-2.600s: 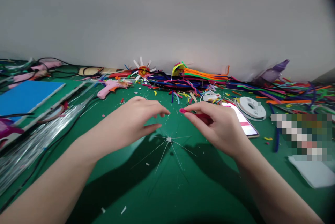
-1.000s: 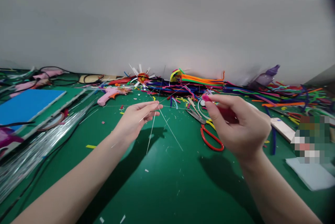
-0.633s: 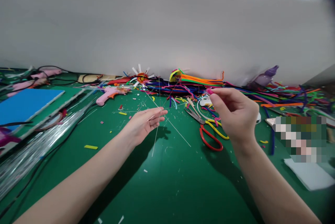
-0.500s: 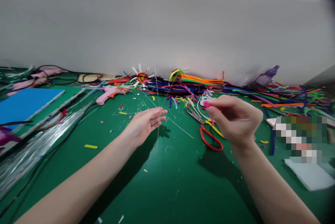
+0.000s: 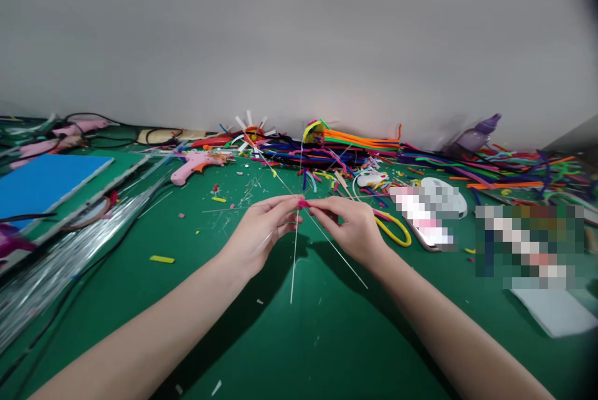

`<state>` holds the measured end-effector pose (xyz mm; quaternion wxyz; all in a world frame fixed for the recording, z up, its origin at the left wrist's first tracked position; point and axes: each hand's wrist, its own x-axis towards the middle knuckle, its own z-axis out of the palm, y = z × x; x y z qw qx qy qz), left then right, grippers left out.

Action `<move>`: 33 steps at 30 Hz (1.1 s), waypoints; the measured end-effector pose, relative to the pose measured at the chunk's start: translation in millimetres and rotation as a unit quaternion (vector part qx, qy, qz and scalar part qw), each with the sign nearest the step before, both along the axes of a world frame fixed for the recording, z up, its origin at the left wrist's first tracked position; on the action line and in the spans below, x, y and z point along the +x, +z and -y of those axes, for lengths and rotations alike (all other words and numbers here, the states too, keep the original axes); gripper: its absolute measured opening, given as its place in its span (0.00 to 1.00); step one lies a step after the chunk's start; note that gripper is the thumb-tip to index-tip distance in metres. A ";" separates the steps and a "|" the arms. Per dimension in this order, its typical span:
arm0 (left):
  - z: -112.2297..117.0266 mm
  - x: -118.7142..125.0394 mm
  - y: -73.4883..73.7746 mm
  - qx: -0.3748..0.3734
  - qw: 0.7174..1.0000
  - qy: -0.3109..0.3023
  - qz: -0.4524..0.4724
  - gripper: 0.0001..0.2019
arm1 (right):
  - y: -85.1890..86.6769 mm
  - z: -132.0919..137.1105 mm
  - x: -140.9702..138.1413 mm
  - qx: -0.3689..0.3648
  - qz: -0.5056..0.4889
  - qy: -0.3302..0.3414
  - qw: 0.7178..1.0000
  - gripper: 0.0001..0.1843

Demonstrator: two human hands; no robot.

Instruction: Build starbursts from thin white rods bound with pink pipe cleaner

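My left hand [image 5: 261, 225] is closed at the fingertips on a star of thin pale wires [image 5: 343, 261], near where they cross. The wires fan out above the table in several directions. Touching it from the right, my right hand [image 5: 352, 222] pinches a small bright pink piece [image 5: 304, 204] at the crossing. The piece looks fuzzy, but the fingers partly cover it. Behind my right wrist shows a yellow handle [image 5: 397, 230] of the scissors; their blades and red handle are hidden.
A pink glue gun [image 5: 191, 166] lies back left, near a blue board [image 5: 56, 182] and clear strips [image 5: 93, 244]. Colourful pipe cleaners [image 5: 364, 138] pile along the back. On the right are a phone [image 5: 423, 219], a white disc-shaped object [image 5: 453, 197] and a purple bottle [image 5: 474, 135].
My right hand has moved left with the pink piece, bringing it to the wires in my left hand. The wires have tilted and shifted slightly. The phone has come into view.
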<state>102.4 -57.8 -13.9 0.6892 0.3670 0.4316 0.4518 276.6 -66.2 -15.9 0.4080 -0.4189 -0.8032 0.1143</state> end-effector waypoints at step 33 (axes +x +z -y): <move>-0.4 2.6 -11.4 0.008 0.998 -0.048 -0.044 0.10 | -7.0 -0.4 -5.3 -0.161 -0.130 -0.023 0.978 0.11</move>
